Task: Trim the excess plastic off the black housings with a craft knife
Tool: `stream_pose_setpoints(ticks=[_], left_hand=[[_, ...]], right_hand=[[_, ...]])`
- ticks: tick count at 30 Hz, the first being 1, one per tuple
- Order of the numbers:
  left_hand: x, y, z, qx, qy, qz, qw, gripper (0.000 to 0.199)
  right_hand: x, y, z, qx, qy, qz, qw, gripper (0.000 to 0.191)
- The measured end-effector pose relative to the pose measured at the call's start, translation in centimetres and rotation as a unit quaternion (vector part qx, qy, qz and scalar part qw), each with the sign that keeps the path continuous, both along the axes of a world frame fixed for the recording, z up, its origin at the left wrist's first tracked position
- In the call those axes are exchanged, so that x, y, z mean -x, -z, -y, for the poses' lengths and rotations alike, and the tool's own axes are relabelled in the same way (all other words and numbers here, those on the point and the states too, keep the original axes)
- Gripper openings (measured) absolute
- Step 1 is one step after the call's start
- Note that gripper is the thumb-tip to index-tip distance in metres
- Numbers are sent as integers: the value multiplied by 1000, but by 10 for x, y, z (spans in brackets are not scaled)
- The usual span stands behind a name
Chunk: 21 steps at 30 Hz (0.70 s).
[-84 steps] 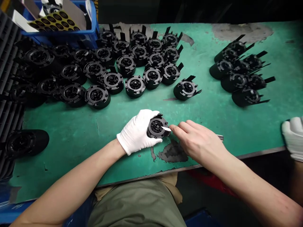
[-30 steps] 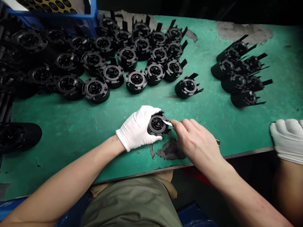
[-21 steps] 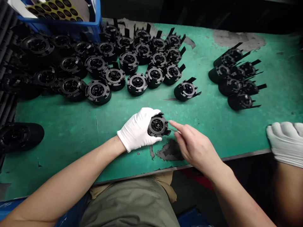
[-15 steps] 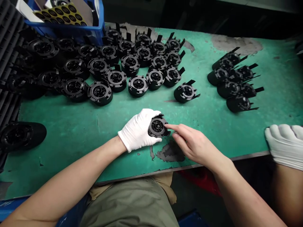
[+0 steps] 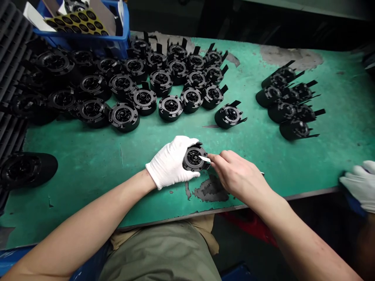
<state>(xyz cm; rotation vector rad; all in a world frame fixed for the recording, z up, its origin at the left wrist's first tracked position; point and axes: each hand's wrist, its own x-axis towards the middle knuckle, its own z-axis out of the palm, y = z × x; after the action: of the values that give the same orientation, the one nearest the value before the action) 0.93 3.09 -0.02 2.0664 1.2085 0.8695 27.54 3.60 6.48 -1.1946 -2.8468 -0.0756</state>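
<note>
My left hand (image 5: 172,162), in a white glove, grips a round black part (image 5: 193,158) above the green table, with its ringed face turned up. The bare right hand (image 5: 234,169) is closed on a thin tool with a pale pointed blade (image 5: 204,159). Its tip lies over the face of the held part, near the centre. The far end of the tool shows past the back of my right hand. A single black part (image 5: 228,116) stands on the table just beyond my hands.
Many similar black parts (image 5: 170,107) crowd the back left, and a smaller group (image 5: 294,128) stands at the right. Behind is a blue bin (image 5: 117,43) with yellow label sheets. A black part (image 5: 22,169) lies far left. Another person's gloved hand (image 5: 360,185) shows at the right edge.
My right hand's index finger, earlier extended onto the part, is now drawn back around the tool, whose blade shows over the part. The other person's gloved hand has moved right and down.
</note>
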Motion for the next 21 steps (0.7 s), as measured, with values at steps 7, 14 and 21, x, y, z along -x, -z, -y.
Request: stream_pose_setpoints(ticks=[7, 14, 21], left_hand=[[0, 0, 0, -3, -2, 1, 1000, 104], [0, 1, 0, -4, -1, -2, 1000, 104], [0, -2, 0, 4, 5, 6, 1000, 100]], right_hand=[[1, -6, -10, 61, -8, 23, 998, 45], [-2, -12, -25, 124, -32, 46, 991, 52], [2, -14, -27, 129, -16, 51, 990, 50]])
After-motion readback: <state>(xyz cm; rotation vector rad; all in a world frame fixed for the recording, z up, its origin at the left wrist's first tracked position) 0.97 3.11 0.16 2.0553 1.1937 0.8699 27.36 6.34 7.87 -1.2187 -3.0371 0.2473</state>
